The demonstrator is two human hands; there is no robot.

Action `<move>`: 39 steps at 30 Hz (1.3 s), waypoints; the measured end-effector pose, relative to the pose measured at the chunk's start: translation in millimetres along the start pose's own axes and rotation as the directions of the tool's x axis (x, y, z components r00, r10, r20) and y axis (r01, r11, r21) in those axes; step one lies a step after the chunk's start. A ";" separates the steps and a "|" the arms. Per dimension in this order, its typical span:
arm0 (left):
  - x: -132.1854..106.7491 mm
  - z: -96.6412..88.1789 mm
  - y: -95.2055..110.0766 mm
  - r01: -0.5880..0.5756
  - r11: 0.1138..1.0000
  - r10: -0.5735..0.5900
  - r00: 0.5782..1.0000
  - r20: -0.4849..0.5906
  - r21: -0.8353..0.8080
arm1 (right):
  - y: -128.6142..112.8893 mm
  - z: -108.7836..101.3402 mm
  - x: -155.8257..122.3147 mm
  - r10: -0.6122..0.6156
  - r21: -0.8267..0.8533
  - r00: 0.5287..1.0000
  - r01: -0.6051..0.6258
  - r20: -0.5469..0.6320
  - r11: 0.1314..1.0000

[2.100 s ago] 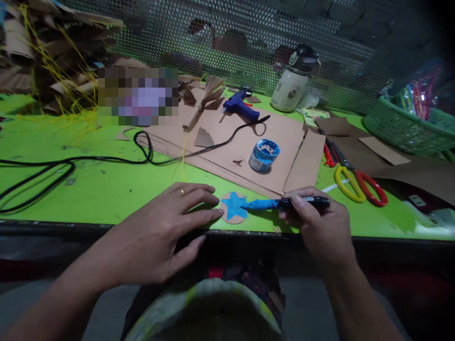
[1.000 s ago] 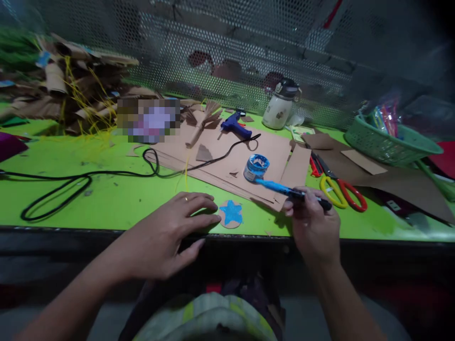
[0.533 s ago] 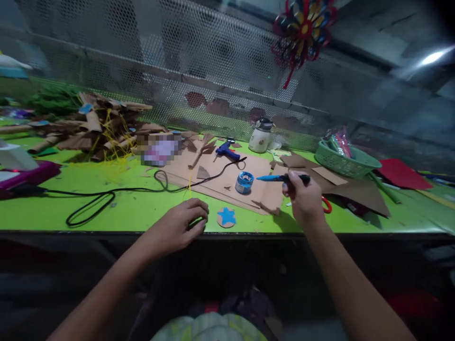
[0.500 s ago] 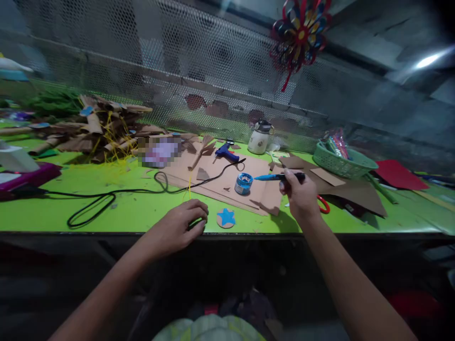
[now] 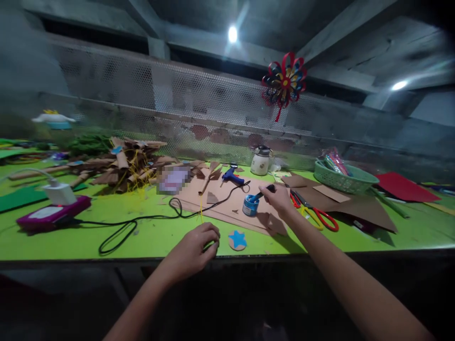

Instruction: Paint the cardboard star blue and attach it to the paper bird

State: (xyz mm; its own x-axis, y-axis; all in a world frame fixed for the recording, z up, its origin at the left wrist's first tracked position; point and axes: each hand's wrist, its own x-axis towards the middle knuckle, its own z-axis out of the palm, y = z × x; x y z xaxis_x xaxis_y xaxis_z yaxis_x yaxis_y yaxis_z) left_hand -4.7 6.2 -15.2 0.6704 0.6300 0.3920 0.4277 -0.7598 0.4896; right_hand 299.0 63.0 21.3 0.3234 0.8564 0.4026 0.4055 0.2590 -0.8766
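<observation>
My right hand (image 5: 279, 201) grips a dark-handled paintbrush (image 5: 266, 189), its blue-coated end down in a small jar of blue paint (image 5: 250, 206). The jar stands upright on flat cardboard (image 5: 223, 208). My left hand (image 5: 201, 244) rests at the table's front edge, fingers loosely curled, thumb apart, nothing visible in it. Just right of it lies a round cardboard disc (image 5: 232, 245) bearing a blue painted star (image 5: 238, 239). A yellow string (image 5: 201, 213) hangs from a rolled cardboard piece (image 5: 206, 180) behind my left hand.
Red-handled and yellow-handled scissors (image 5: 314, 213) lie right of my right forearm. A blue glue gun (image 5: 232, 177) sits behind the jar, its black cord running left to a purple power strip (image 5: 53, 213). A green basket (image 5: 348, 177), a white bottle (image 5: 259, 161) and cardboard rolls (image 5: 124, 166) stand farther back.
The paintbrush tip has gone from beside the jar to inside it, my right hand moving left and tilting the brush. The left hand stays by the disc. The view has tilted up.
</observation>
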 end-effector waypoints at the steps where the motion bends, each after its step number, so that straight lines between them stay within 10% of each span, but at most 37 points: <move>1: -0.7 0.1 0.1 0.003 1.000 -0.003 1.000 -0.001 0.005 | 1.6 1.7 0.6 0.002 0.000 1.000 -0.002 0.004 1.000; 39: -1.9 -0.6 4.8 0.054 0.998 -0.054 0.998 0.032 0.010 | -5.2 7.9 -7.0 -0.031 -0.018 0.998 0.030 -0.052 0.999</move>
State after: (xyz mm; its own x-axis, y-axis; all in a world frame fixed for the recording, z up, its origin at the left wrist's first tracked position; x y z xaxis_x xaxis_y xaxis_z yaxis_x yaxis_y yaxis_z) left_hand -4.3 1.5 -13.2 0.6652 0.6649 0.3397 0.4693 -0.7262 0.5024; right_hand 287.9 59.2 21.0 0.3546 0.8238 0.4423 0.4299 0.2764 -0.8595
